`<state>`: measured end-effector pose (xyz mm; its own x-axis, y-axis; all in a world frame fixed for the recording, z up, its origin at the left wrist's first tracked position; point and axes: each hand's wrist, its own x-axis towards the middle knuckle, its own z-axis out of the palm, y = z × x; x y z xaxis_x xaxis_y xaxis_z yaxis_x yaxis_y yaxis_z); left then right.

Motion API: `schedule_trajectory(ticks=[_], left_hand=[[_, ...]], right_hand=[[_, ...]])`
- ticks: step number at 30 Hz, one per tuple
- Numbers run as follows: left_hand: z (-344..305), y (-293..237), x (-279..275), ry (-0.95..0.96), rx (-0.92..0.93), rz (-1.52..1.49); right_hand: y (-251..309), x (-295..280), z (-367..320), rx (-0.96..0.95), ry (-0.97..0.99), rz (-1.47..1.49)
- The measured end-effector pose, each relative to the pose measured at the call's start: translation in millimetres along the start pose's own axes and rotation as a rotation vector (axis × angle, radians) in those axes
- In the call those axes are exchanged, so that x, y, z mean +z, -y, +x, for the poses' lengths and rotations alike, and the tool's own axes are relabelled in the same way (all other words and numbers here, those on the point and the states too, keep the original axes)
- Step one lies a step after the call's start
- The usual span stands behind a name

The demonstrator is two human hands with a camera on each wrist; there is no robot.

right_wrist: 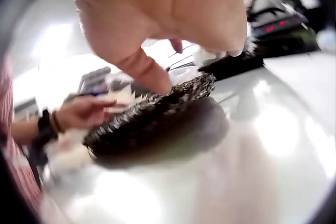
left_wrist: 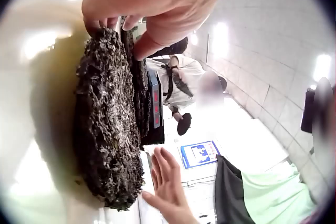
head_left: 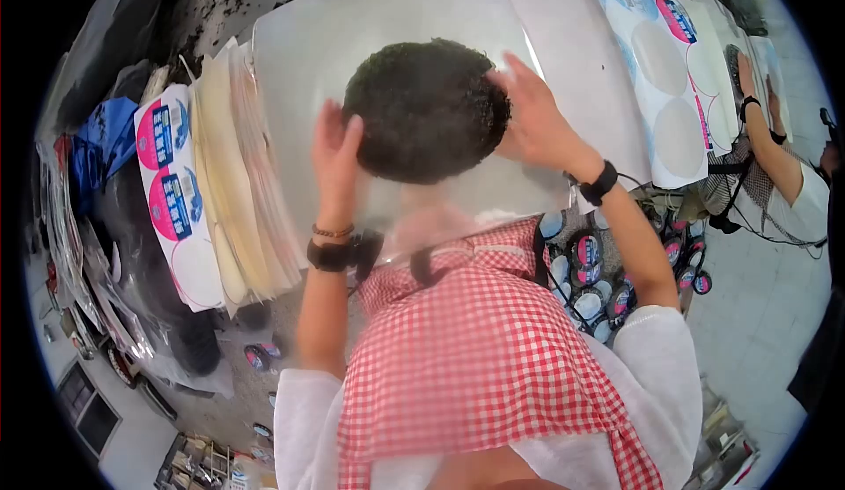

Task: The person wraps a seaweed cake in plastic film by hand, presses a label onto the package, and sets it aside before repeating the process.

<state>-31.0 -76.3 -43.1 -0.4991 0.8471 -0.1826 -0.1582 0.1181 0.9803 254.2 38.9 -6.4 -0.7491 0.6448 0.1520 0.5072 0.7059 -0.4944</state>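
Observation:
A thick round cake of dark dried seaweed (head_left: 427, 110) is over the shiny pale worktop (head_left: 299, 41), its reflection showing beneath it in the right wrist view. Beside its left edge, my left hand (head_left: 337, 151) has its fingers extended and the thumb toward the cake. At the right edge is my right hand (head_left: 546, 120), fingers spread and fairly straight. From the right wrist, the right thumb (right_wrist: 149, 74) reaches the cake's upper rim. The left wrist view shows the cake's rough, flaky edge (left_wrist: 107, 124), with left fingertips at its far end.
Stacked label sheets (head_left: 180, 191) and paper lie at the left, more round-label sheets (head_left: 664, 67) at the right. Behind the cake are a scale with red digits (left_wrist: 156, 103) and more dark seaweed. Another person's arm (head_left: 779, 151) works at the far right. Labelled round packs (head_left: 585, 257) lie below.

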Motion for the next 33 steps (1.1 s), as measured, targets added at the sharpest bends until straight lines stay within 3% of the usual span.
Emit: schedule_trajectory(ticks=[2, 4, 6, 9, 12, 15, 16, 19, 20, 23, 27, 29, 33], left_hand=[[-2, 6, 6, -0.175, 0.094, 0.034], [3, 28, 16, -0.143, 0.209, 0.279], [-3, 23, 34, -0.151, 0.395, 0.558], [6, 27, 34, -0.215, 0.444, 0.627], [9, 32, 42, -0.28, 0.467, 0.763], [5, 19, 28, -0.302, 0.54, 0.855], [-1, 11, 14, -0.299, 0.567, 0.89], [-30, -12, -67, 0.49, 0.51, 0.72], [-42, -23, -78, 0.729, 0.599, 0.883], [-65, -11, -93, 0.763, 0.528, 1.053], [-64, 5, -97, 0.697, 0.476, 0.924], [-58, -4, -98, 0.729, 0.373, 0.859], [-32, -37, -78, 0.727, 0.417, 1.031]], right_hand=[[-4, 27, -7, 0.322, -0.224, 0.498], [21, 58, 5, 0.422, -0.291, 0.555], [41, 74, 22, 0.478, -0.418, 0.601], [22, 73, 37, 0.436, -0.34, 0.784], [15, 81, 53, 0.315, -0.405, 0.326], [52, 69, 45, 0.04, -0.181, -0.25], [50, 84, 37, 0.049, -0.091, -0.109], [42, 80, 41, -0.033, -0.037, -0.223], [37, 80, 44, -0.059, -0.042, -0.222], [40, 77, 47, -0.046, -0.012, -0.304], [41, 77, 47, -0.116, -0.112, -0.374], [43, 76, 50, -0.177, -0.11, -0.246], [39, 73, 55, -0.164, 0.051, 0.14]])
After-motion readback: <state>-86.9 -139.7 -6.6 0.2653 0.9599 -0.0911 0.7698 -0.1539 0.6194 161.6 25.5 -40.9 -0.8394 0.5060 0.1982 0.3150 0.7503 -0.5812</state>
